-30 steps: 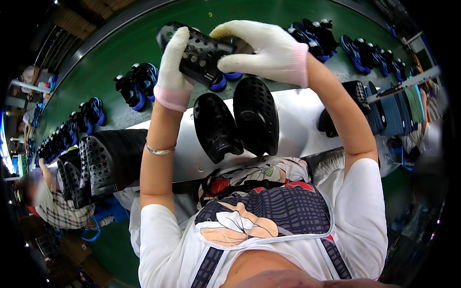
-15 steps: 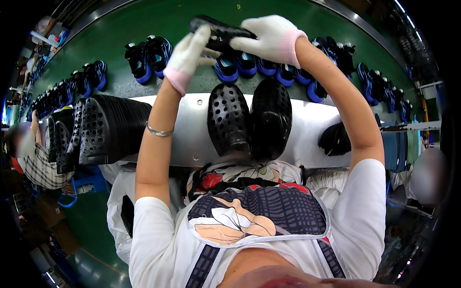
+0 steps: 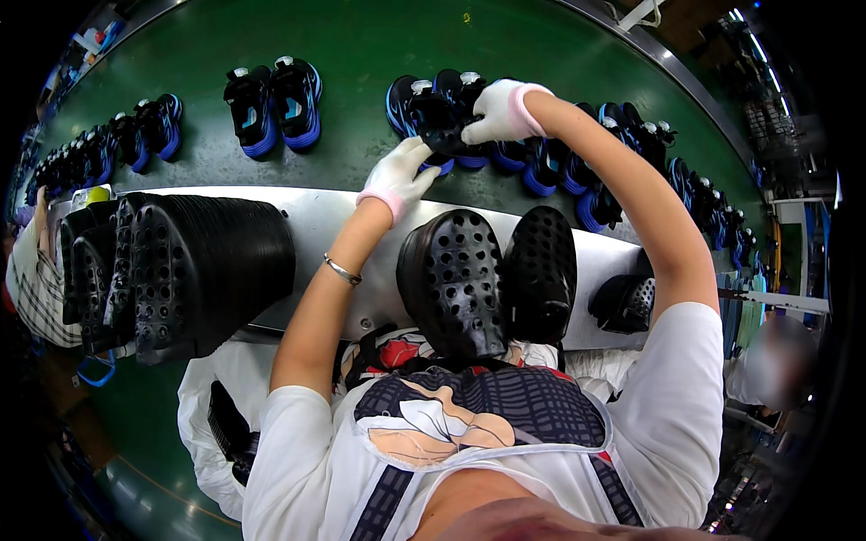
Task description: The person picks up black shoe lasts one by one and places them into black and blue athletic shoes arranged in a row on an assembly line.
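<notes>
One green surface (image 3: 361, 54), rows of sneakers (image 3: 544, 167)

Black-and-blue sneakers line the green surface from one side of the wide view to the other, most of them close together, with a pair (image 3: 298, 104) standing apart left of centre, toes toward the person. Along the near edge runs a silver desk (image 3: 316, 221). Before it is a person in a white shirt (image 3: 298, 442) and a patterned apron (image 3: 483, 419).

At the left of the desk rests a long stack (image 3: 216, 261) of black, holed shells, nested tightly. Two more shells (image 3: 456, 279) stand side by side in the middle, holed faces up, their lower ends near the apron. A smaller black piece (image 3: 622, 302) lies by the right forearm.

Beyond the desk, both hands, in white gloves with pink cuffs, meet over the sneakers. The right hand (image 3: 501, 113) has its grip closed on a dark insert (image 3: 437, 126), thumb at the edge. The insert is between the hands, over the sneakers at centre; whether it sits inside one cannot be told. The left hand (image 3: 401, 176) reaches in from below, fingertips at the insert's near edge; whether its grip pinches anything cannot be told. A bangle (image 3: 341, 269) circles the left forearm.
</notes>
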